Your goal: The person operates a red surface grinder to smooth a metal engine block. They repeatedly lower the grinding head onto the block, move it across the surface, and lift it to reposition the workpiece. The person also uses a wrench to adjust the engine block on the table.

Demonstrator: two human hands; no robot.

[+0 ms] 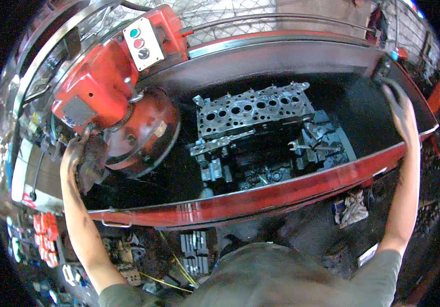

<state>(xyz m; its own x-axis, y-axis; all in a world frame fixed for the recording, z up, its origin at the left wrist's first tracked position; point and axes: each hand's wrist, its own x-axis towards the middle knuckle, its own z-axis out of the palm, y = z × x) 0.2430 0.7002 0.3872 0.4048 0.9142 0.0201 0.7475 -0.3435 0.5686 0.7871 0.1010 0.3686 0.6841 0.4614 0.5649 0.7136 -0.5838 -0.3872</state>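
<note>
At the left, my left hand (78, 146) is closed at the lower edge of the red machine head (94, 84). A dark, dirty rag (93, 161) hangs beside its fingers. My right hand (400, 105) is raised at the far right end of the red-rimmed trough, fingers stretched toward a black part (382, 67); whether they touch it is unclear. Between my arms, a grey metal cylinder head (253, 108) with a row of round holes rests tilted on blocks and fixtures. An open-end wrench (309, 147) lies on the fixture at its right.
A large red grinding-wheel guard (143, 135) stands left of the cylinder head. Above it is a control box (143, 43) with green and red buttons and a black knob. The trough's red front wall (276, 187) runs before me. A crumpled rag (354, 210) and grey metal blocks (194, 250) lie below.
</note>
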